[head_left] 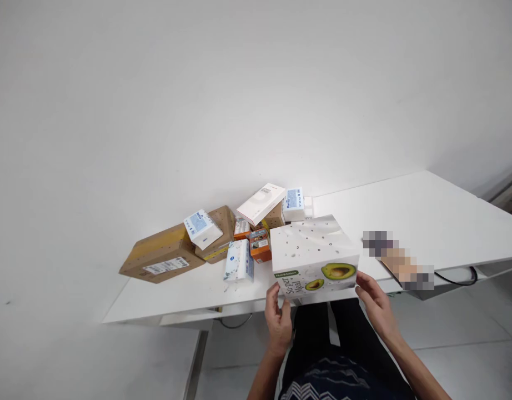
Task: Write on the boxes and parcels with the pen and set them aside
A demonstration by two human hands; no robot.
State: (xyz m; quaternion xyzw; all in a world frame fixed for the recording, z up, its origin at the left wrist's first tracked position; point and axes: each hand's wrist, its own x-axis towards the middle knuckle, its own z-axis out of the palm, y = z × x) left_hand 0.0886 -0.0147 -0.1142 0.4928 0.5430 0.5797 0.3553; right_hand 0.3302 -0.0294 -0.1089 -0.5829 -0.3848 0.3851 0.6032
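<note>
A white carton printed with avocados and "Super Meal" sits tilted at the table's front edge, between my two hands. My left hand grips its lower left corner, fingers bent and thumb near the front face. On the opposite side, my right hand has its fingertips against the lower right corner. Whether the carton's underside rests on the table is hidden. Just left of it stand an orange box and a white-and-blue tissue pack.
Brown cardboard boxes lie at the left, one tissue pack on top. A flat white box leans across the pile by the wall. To the right, a blurred-out item lies along the white table, near a black cable.
</note>
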